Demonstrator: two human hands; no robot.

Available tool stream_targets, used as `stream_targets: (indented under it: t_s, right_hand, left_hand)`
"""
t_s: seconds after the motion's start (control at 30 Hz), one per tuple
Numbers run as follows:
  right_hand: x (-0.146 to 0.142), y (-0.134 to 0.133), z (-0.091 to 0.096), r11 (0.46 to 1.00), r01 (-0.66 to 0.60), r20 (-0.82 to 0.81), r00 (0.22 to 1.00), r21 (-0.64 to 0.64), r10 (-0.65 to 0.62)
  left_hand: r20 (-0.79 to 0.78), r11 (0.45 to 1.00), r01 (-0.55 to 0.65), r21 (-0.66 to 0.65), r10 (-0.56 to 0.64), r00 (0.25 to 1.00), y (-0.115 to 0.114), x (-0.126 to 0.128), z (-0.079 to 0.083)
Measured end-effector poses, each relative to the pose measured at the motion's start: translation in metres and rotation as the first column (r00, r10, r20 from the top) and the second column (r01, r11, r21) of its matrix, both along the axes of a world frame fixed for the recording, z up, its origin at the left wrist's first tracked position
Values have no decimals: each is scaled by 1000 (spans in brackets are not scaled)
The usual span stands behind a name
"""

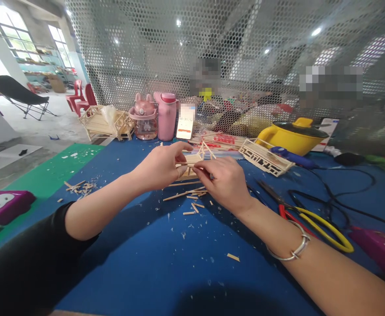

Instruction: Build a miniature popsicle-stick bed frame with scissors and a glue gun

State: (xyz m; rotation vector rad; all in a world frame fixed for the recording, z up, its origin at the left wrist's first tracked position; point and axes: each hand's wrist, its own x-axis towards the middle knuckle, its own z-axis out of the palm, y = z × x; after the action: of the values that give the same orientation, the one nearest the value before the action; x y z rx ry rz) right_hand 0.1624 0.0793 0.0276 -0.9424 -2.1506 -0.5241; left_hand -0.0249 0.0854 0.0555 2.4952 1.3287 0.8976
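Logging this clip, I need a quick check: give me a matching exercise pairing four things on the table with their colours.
Things:
1. pot
2. tall bottle
3. table cover
4. bracelet

Colours:
A. blue
B. silver
C. yellow
D. pink

Pairs: 1-C, 2-D, 3-A, 4-B.

The left hand and right hand together hold a small wooden stick frame above the table cover; the bracelet sits on the right wrist.
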Motion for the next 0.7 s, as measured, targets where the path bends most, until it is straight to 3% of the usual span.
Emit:
stream_targets:
  t_s: [0.13, 0.33, 0.57, 0.7]
  right_hand:
    - [-1, -13, -9, 988, 32, -187, 980, -149, -60]
    - [-14, -12, -16, 871, -2, -362, 910, -492, -202]
    - [-20, -2, -18, 757, -68, -439, 847, -650, -300]
    - [-18, -5, -17, 729, -121, -496, 805, -674, -324]
  left_hand:
    - [20, 1000, -20, 23, 19, 1000, 1, 1, -3]
    - [33, 999, -27, 45, 25, 999, 1, 1, -2]
    - [15, 998, -27, 57, 26, 1000, -2, 1, -2]
    - [14, 998, -30, 49, 30, 999, -2, 1, -1]
